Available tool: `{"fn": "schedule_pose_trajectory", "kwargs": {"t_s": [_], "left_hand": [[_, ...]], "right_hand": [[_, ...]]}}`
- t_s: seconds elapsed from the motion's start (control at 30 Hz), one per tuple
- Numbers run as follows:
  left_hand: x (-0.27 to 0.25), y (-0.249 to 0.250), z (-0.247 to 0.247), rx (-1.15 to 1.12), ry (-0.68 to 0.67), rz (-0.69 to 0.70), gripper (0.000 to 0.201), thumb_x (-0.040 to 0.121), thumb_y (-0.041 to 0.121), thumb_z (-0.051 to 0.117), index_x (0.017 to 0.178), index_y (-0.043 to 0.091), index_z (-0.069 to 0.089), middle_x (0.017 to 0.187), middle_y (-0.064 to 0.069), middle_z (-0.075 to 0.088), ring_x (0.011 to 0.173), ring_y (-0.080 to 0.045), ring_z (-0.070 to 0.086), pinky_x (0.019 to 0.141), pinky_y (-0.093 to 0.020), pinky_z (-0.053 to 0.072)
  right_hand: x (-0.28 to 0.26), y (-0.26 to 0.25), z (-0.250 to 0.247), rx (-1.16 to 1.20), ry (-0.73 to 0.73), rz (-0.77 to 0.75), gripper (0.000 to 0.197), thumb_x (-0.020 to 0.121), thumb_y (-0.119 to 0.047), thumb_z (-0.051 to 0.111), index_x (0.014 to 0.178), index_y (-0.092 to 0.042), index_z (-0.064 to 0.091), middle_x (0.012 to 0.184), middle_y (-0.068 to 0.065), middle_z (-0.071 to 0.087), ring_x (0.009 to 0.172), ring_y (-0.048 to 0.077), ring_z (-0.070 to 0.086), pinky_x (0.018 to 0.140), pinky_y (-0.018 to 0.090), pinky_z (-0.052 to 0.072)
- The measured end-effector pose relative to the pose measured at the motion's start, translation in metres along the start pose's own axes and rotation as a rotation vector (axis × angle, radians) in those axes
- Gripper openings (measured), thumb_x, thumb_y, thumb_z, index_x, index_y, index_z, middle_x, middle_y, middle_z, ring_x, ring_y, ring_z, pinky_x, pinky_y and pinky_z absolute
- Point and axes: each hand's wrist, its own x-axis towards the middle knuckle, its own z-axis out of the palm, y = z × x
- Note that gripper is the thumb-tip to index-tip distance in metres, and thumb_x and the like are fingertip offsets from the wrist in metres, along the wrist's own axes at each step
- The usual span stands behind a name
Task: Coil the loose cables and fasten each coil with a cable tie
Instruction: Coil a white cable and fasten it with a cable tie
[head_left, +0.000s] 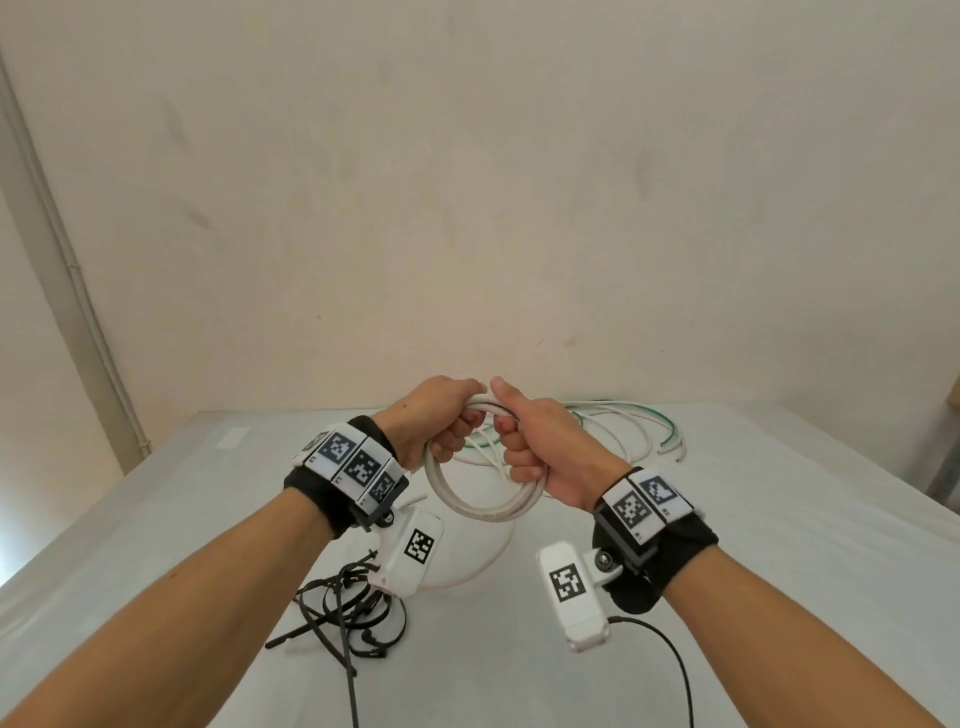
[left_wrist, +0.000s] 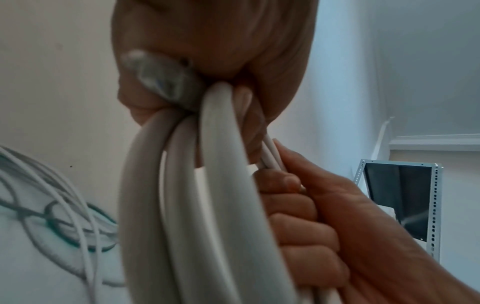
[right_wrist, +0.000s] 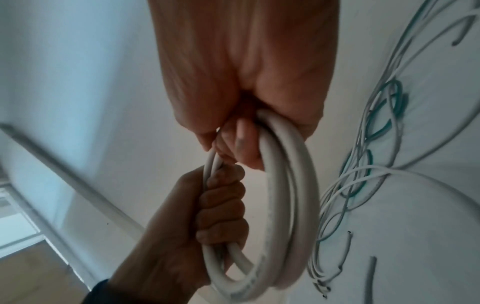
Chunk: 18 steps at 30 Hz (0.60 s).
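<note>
Both hands hold one white coil (head_left: 480, 499) up above the table (head_left: 727, 571). Left hand (head_left: 441, 421) and right hand (head_left: 540, 441) each wrap tight round the loops. Keep the loops together and even, then grab a black cable tie (head_left: 343, 608) lying below.

cable ties (head_left: 343, 608) before loose cables (head_left: 613, 431)
</note>
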Motion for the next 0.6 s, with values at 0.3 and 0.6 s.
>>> {"fn": "schedule_pose_trajectory", "kwargs": {"t_s": [0.3, 0.6], "left_hand": [[-0.002, -0.029, -0.024, -0.178, -0.149, -0.063, 0.063, 0.109, 0.050, 0.032, 0.097, -0.001, 0.067, 0.070, -0.013, 0.061, 0.065, -0.027, 0.062, 0.067, -0.035, 0.055], [-0.007, -0.074, -0.076, 0.883, -0.187, -0.303, 0.027, 0.093, 0.025, 0.074, 0.106, 0.001, 0.074, 0.092, -0.005, 0.076, 0.086, -0.016, 0.073, 0.082, -0.033, 0.064]], "right_hand": [[0.007, 0.017, 0.011, -0.098, 0.034, -0.037, 0.050, 0.101, -0.052, 0.058, 0.065, -0.019, 0.049, 0.056, -0.005, 0.025, 0.044, 0.010, 0.019, 0.041, 0.022, 0.021], [0.016, 0.024, 0.019, -0.216, 0.039, -0.025, 0.047, 0.103, -0.049, 0.055, 0.070, -0.022, 0.036, 0.051, -0.008, 0.025, 0.044, 0.011, 0.019, 0.041, 0.021, 0.020]]}}
